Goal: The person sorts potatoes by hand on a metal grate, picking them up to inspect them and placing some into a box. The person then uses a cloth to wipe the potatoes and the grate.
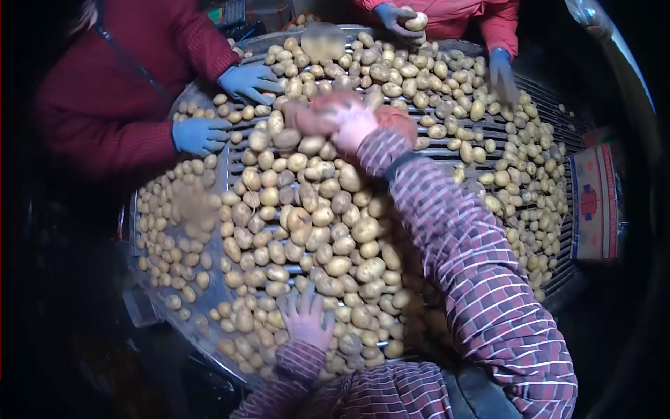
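Potatoes (300, 227) cover a slatted metal sorting surface (433, 143) in front of me. My left hand (307, 321) lies on the potatoes at the near side, fingers stretched out and apart, with nothing held. Across the pile reaches my right arm, in a checked sleeve, and my right hand (352, 126) is smeared by motion over the far middle. Around it are blurred reddish shapes (398, 124) whose kind I cannot make out. Whether the right fingers grip anything cannot be seen.
At left, a person in dark red has two blue-gloved hands (201, 135) at the potatoes. Opposite, another in red holds a potato (417, 21) in one gloved hand; the other hand (502, 75) touches the pile. A printed cardboard box (593, 202) stands at right.
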`<action>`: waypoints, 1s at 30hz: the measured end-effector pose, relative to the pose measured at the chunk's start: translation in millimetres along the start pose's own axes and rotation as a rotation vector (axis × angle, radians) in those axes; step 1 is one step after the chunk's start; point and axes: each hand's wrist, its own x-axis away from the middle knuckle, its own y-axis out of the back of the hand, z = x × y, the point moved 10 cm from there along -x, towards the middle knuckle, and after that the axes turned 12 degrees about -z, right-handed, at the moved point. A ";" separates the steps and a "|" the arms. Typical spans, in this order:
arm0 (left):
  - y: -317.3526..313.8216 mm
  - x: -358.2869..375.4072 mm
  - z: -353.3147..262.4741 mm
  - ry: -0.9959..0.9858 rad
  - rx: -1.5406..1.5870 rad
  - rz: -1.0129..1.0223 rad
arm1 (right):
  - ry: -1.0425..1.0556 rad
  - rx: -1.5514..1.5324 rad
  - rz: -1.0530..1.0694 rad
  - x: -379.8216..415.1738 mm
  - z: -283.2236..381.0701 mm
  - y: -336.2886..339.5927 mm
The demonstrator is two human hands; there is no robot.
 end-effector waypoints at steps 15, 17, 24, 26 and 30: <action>6.4 13.8 -3.9 -0.067 -0.083 -0.166 | -0.123 -0.049 0.081 327.8 -6.6 163.7; 6.7 14.6 -4.7 -0.083 -0.087 -0.150 | -0.236 -0.226 0.015 364.5 -4.7 186.7; -39.6 30.3 28.0 -0.121 -0.161 -0.177 | 0.083 -0.201 0.188 364.1 173.7 157.0; -41.9 20.4 32.8 -0.113 -0.201 -0.162 | 0.046 -0.214 0.104 315.2 163.4 142.2; 5.7 11.9 1.6 0.003 -0.073 -0.016 | -0.121 -0.032 -0.010 190.9 96.0 115.2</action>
